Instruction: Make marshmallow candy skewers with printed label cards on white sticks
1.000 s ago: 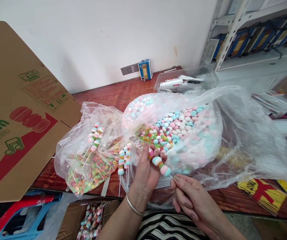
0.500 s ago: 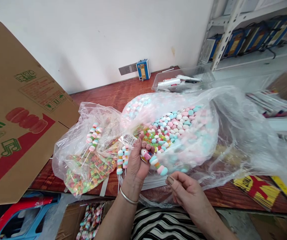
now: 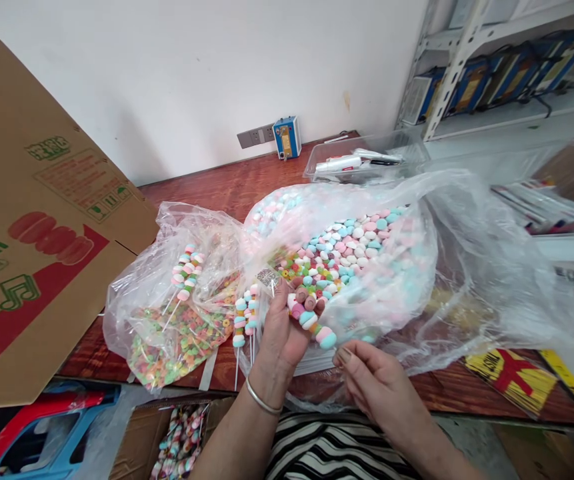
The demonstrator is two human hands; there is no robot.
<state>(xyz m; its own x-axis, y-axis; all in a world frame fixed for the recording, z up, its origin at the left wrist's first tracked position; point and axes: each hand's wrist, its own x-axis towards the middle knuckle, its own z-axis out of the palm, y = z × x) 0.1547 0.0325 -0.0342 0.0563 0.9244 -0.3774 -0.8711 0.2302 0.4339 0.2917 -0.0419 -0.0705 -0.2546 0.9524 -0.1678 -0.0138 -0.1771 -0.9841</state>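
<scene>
My left hand (image 3: pixel 284 333) is closed around a marshmallow skewer (image 3: pixel 309 321), a row of pastel marshmallows with coloured gummy rings between them. From behind its thumb sticks out a clear, printed wrapper (image 3: pixel 268 280). My right hand (image 3: pixel 374 377) pinches at the skewer's lower end; the thin stick there is too fine to make out well. Just left of my left hand, two more skewers (image 3: pixel 245 313) lie at the table edge. Beyond my hands, a large clear bag (image 3: pixel 417 267) holds pink, blue and white marshmallows (image 3: pixel 359 243) and gummy rings (image 3: pixel 311 273).
Another clear bag (image 3: pixel 131 287) with gummy rings lies left, skewers on top. A cardboard box (image 3: pixel 57 220) stands far left. Below the table (image 3: pixel 201 187), an open box (image 3: pixel 137 433) holds wrapped skewers. A plastic tray (image 3: pixel 311 167) and blue device (image 3: pixel 287 138) sit at the back.
My left hand has shifted slightly right with the skewer and wrapper, and its fingers now cover the skewer's upper end differently. My right hand has stayed almost in place.
</scene>
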